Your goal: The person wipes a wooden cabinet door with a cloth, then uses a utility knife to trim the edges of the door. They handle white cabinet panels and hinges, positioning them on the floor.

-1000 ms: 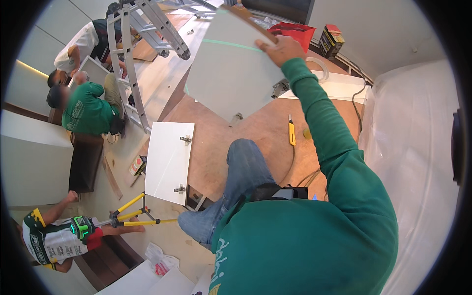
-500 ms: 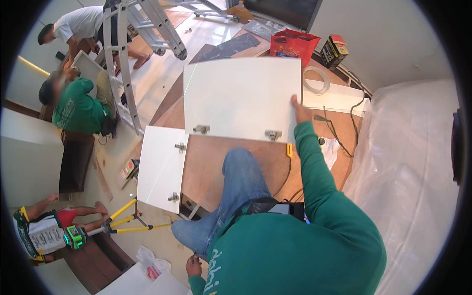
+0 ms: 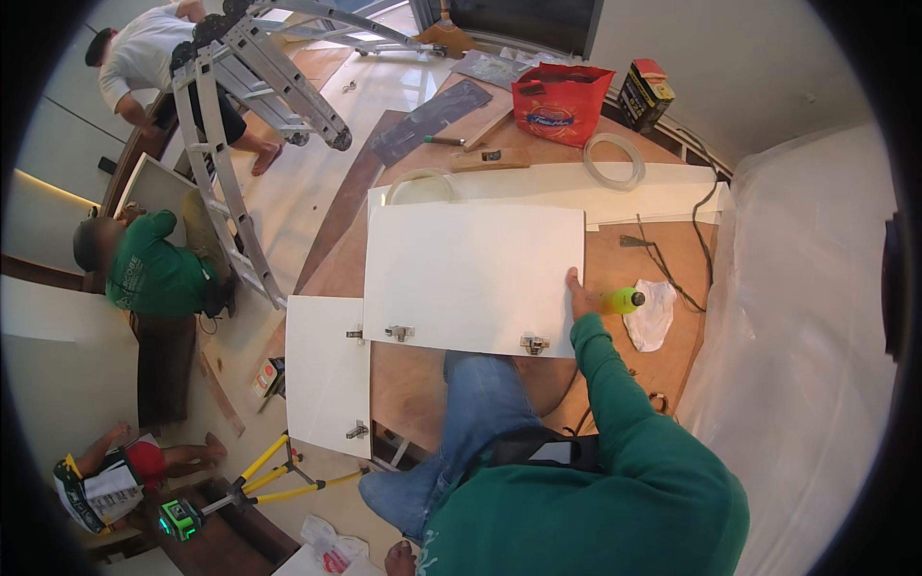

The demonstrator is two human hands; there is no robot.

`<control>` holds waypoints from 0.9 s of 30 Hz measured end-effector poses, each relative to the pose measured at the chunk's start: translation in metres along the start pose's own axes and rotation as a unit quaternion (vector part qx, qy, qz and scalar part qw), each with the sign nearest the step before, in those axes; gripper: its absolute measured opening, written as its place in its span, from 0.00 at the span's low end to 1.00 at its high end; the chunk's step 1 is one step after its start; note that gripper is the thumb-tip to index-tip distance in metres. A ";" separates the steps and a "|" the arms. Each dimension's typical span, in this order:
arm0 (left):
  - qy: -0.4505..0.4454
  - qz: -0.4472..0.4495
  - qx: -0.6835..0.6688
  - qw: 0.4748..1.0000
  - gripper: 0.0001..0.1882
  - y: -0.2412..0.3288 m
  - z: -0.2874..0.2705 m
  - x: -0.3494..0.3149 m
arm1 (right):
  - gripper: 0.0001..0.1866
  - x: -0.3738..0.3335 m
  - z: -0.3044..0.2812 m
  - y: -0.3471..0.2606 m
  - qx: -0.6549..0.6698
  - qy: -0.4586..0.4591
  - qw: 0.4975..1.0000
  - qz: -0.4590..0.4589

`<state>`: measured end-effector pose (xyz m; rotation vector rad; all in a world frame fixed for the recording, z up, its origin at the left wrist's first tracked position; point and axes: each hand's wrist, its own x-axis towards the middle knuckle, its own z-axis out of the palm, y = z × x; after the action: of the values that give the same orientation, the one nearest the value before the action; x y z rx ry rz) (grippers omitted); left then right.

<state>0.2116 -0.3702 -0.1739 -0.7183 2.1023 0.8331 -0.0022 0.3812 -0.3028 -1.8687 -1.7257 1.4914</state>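
My right hand grips the right edge of a white cabinet door, thumb on its upper face and the other fingers hidden beneath. Two metal hinges, a left hinge and a right hinge, sit along the edge nearest me. A second white door with hinges lies at the left, meeting the first one's left side. Beside my right hand is a yellow-green bottle with a dark cap, next to a white cloth. Low in view, my left hand is partly cut off, its fingers curled.
Beyond the doors are a red bag, a coiled clear hose and a black cable. An aluminium ladder stands at far left near two people. A laser level on a yellow tripod is at lower left, by another person. Plastic sheeting covers the right side.
The cabinet door has come nearer to me with my right hand on its edge. A white strip and a wooden block beyond it now show. My view has shifted slightly.
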 end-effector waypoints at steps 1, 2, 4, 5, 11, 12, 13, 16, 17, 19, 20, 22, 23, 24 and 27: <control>0.005 0.006 0.000 1.000 0.31 0.004 0.000 -0.004 | 0.63 0.000 0.000 -0.003 -0.003 -0.010 1.000 0.014; 0.030 0.032 0.056 0.997 0.30 0.022 -0.002 -0.007 | 0.64 -0.001 -0.001 -0.004 -0.007 -0.018 0.999 0.029; 0.019 -0.009 0.004 1.000 0.26 0.044 -0.003 -0.001 | 0.66 0.000 0.001 -0.005 -0.037 -0.041 0.997 0.062; 0.013 -0.027 -0.020 0.999 0.23 0.048 -0.005 0.003 | 0.65 0.006 0.006 0.002 -0.003 -0.013 0.999 0.032; 0.002 -0.063 -0.028 0.998 0.21 0.054 -0.012 0.002 | 0.62 0.035 0.042 0.027 0.110 -0.003 0.992 0.055; -0.009 -0.043 -0.058 0.997 0.20 0.046 -0.011 0.005 | 0.57 0.038 0.052 0.019 0.112 -0.020 0.991 0.077; -0.022 -0.023 -0.078 0.996 0.20 0.025 -0.017 0.008 | 0.52 0.031 0.059 0.012 0.115 -0.036 0.987 0.107; -0.057 -0.002 -0.032 0.998 0.20 0.017 -0.020 0.031 | 0.69 0.040 0.081 0.003 0.118 -0.006 0.989 0.087; -0.064 -0.012 -0.005 0.998 0.20 0.020 -0.013 0.030 | 0.69 0.034 0.089 -0.007 0.108 0.000 0.990 0.094; -0.083 -0.029 0.031 0.996 0.20 0.029 -0.002 0.029 | 0.70 0.023 0.093 -0.023 0.085 0.004 0.987 0.136; -0.089 -0.034 0.039 0.995 0.20 0.033 0.003 0.027 | 0.70 0.017 0.091 -0.028 0.073 -0.001 0.982 0.173; -0.090 -0.032 0.049 0.994 0.20 0.040 0.004 0.026 | 0.69 -0.001 0.085 -0.042 0.105 -0.008 0.979 0.177; -0.089 -0.030 0.049 0.994 0.20 0.039 0.000 0.025 | 0.69 -0.009 0.084 -0.047 0.116 -0.007 0.979 0.167; -0.088 -0.028 0.048 0.995 0.20 0.038 -0.001 0.026 | 0.68 -0.013 0.081 -0.047 0.117 0.011 0.984 0.131; -0.079 0.002 0.040 0.996 0.20 0.041 -0.018 0.040 | 0.61 0.037 0.082 0.003 0.122 -0.001 0.981 0.150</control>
<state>0.1526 -0.3668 -0.1837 -0.5877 1.9838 0.7769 -0.0679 0.3729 -0.3633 -2.0571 -1.2319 1.7192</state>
